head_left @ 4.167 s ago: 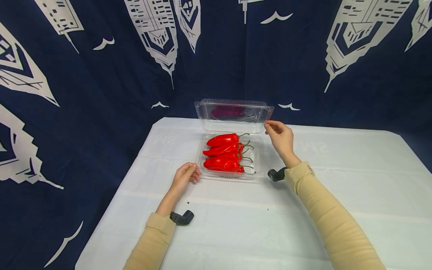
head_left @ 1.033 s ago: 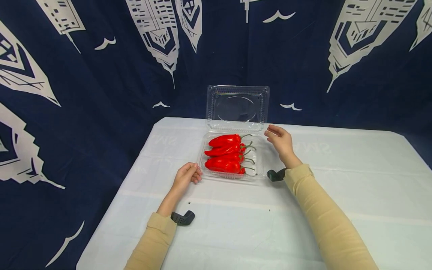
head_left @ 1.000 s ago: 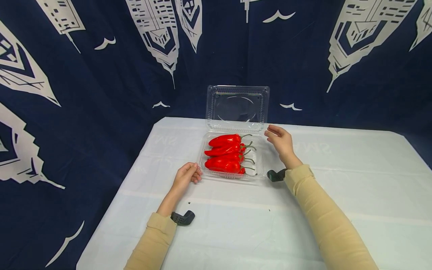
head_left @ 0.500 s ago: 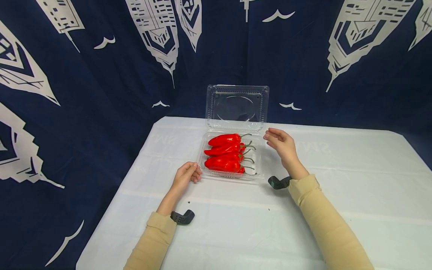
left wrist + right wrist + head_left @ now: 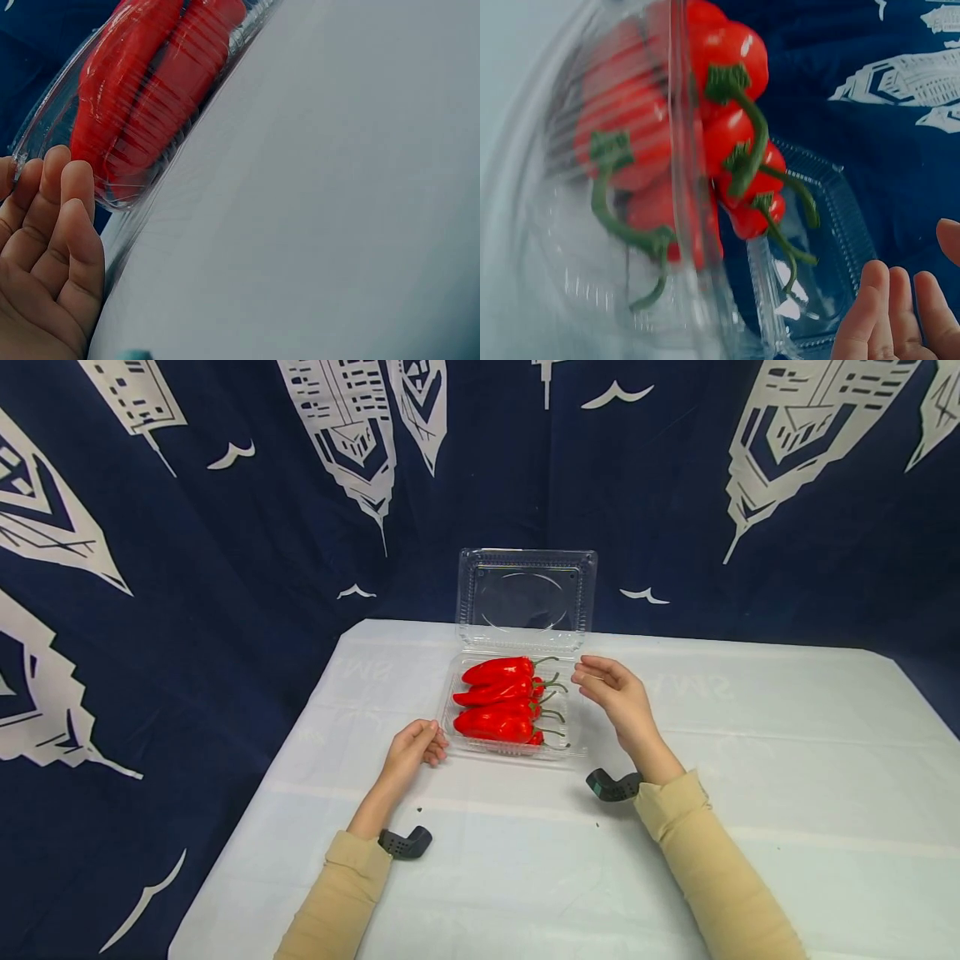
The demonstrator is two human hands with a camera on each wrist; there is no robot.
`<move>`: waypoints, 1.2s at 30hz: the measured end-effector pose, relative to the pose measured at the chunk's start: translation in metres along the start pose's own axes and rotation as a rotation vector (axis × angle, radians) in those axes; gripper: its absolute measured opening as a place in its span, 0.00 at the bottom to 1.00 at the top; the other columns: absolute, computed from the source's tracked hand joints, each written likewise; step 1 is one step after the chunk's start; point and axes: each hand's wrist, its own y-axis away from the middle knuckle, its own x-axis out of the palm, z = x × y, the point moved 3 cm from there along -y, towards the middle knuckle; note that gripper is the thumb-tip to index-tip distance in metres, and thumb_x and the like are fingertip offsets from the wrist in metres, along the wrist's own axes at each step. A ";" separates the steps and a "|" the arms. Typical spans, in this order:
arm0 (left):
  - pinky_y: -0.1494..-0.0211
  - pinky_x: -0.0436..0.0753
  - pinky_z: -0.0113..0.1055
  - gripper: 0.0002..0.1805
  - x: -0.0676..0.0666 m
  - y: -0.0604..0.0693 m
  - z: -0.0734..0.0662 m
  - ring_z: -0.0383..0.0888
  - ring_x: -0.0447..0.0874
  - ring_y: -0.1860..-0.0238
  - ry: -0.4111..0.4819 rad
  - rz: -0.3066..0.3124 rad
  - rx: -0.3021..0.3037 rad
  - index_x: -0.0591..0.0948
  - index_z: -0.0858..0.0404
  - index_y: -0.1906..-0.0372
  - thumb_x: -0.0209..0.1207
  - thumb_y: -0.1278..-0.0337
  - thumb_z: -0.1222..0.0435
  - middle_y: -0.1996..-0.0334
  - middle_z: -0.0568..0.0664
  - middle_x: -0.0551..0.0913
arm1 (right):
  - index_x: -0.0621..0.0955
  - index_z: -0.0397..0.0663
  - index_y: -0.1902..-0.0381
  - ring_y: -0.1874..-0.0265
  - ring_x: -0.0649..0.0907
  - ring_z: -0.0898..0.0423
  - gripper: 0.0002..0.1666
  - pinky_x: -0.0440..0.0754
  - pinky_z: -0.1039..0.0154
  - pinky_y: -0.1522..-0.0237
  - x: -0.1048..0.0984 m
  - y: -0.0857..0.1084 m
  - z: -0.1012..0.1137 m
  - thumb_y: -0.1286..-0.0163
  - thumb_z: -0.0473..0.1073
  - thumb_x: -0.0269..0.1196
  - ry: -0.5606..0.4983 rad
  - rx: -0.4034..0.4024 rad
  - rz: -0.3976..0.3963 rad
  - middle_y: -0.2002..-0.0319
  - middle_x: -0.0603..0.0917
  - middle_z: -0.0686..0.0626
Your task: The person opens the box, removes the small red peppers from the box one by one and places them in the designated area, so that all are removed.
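Grip of L hand (image 5: 417,743) looks to pinch the box's left rim; wrist view cuts off the thumb, so firmness is hard to judge. Box (image 5: 517,752) sits toward the far side of the desk (image 5: 510,860): thin clear plastic, prob. light & springy, might crack if squeezed; best held low at both side walls. Peppers (image 5: 495,693) lie in it, tips L, stems R; glossy, so prob. slick, fairly firm; take each round the fat shoulder, not the stem. Lid (image 5: 525,597) stands up at the back, flimsy, best lifted by its edge. R hand (image 5: 618,702): grip released, fingers relaxed just beside the box's R side, nothing in it. Desk cover is white, w/ a few dark specks; curtain (image 5: 645,510) behind is navy w/ white upside-down towers.
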 end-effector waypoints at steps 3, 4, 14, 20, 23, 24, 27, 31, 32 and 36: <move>0.73 0.76 0.27 0.12 0.000 0.000 0.000 0.40 0.78 0.76 0.002 -0.002 -0.004 0.73 0.76 0.64 0.45 0.29 0.68 0.73 0.54 0.78 | 0.69 0.30 0.40 0.57 0.80 0.64 0.27 0.77 0.71 0.53 0.005 0.005 0.000 0.33 0.38 0.60 0.013 -0.023 0.027 0.47 0.77 0.40; 0.73 0.76 0.27 0.12 0.000 0.000 0.000 0.40 0.78 0.76 0.001 -0.002 -0.005 0.73 0.76 0.64 0.45 0.29 0.68 0.73 0.54 0.78 | 0.69 0.29 0.40 0.57 0.81 0.64 0.27 0.77 0.71 0.53 0.006 0.007 0.000 0.33 0.37 0.60 0.014 -0.031 0.036 0.47 0.77 0.40; 0.73 0.76 0.28 0.13 0.000 0.000 -0.001 0.40 0.78 0.75 -0.016 -0.007 -0.008 0.73 0.75 0.64 0.45 0.29 0.67 0.73 0.53 0.78 | 0.71 0.34 0.41 0.54 0.79 0.62 0.25 0.76 0.69 0.51 0.023 0.019 -0.006 0.34 0.38 0.61 0.015 -0.022 0.107 0.43 0.73 0.33; 0.72 0.76 0.28 0.13 0.000 0.000 0.000 0.40 0.78 0.75 -0.019 -0.003 -0.012 0.73 0.75 0.63 0.46 0.29 0.67 0.73 0.53 0.78 | 0.71 0.34 0.42 0.54 0.79 0.63 0.26 0.75 0.70 0.50 0.030 0.022 -0.009 0.35 0.39 0.62 0.032 -0.006 0.108 0.43 0.74 0.35; 0.72 0.76 0.28 0.13 0.000 0.000 0.000 0.40 0.78 0.75 -0.020 -0.002 -0.012 0.73 0.75 0.63 0.46 0.29 0.67 0.73 0.53 0.78 | 0.71 0.33 0.41 0.54 0.79 0.63 0.26 0.75 0.70 0.50 0.034 0.024 -0.010 0.35 0.39 0.62 0.031 0.007 0.124 0.43 0.74 0.36; 0.72 0.76 0.28 0.13 0.000 0.000 0.000 0.40 0.78 0.75 -0.021 -0.002 -0.011 0.73 0.75 0.63 0.46 0.29 0.67 0.73 0.53 0.78 | 0.70 0.32 0.41 0.55 0.79 0.63 0.26 0.75 0.69 0.50 0.035 0.024 -0.010 0.34 0.39 0.62 0.030 0.010 0.132 0.42 0.74 0.36; 0.73 0.76 0.28 0.13 0.001 0.000 -0.001 0.41 0.78 0.75 -0.020 -0.002 -0.004 0.73 0.75 0.64 0.46 0.29 0.67 0.73 0.54 0.78 | 0.70 0.32 0.41 0.55 0.79 0.63 0.27 0.76 0.68 0.50 0.038 0.025 -0.011 0.34 0.39 0.62 0.031 0.018 0.148 0.43 0.74 0.35; 0.73 0.76 0.28 0.13 0.000 0.000 -0.002 0.41 0.78 0.75 -0.019 -0.004 0.000 0.73 0.75 0.64 0.46 0.29 0.67 0.72 0.57 0.78 | 0.71 0.35 0.41 0.55 0.80 0.63 0.27 0.76 0.66 0.49 0.041 0.025 -0.013 0.35 0.40 0.63 0.045 0.034 0.151 0.44 0.75 0.37; 0.73 0.76 0.28 0.13 0.000 0.000 -0.002 0.41 0.78 0.75 -0.021 -0.005 -0.001 0.73 0.74 0.64 0.46 0.29 0.67 0.72 0.57 0.78 | 0.71 0.35 0.41 0.55 0.80 0.62 0.27 0.76 0.66 0.49 0.042 0.025 -0.013 0.36 0.40 0.63 0.049 0.037 0.152 0.44 0.75 0.37; 0.72 0.76 0.28 0.12 0.000 0.000 -0.001 0.41 0.78 0.75 -0.023 -0.006 -0.008 0.73 0.74 0.65 0.46 0.29 0.67 0.72 0.56 0.78 | 0.71 0.35 0.41 0.56 0.80 0.61 0.26 0.76 0.66 0.50 0.044 0.025 -0.016 0.36 0.39 0.63 0.052 0.043 0.162 0.44 0.75 0.38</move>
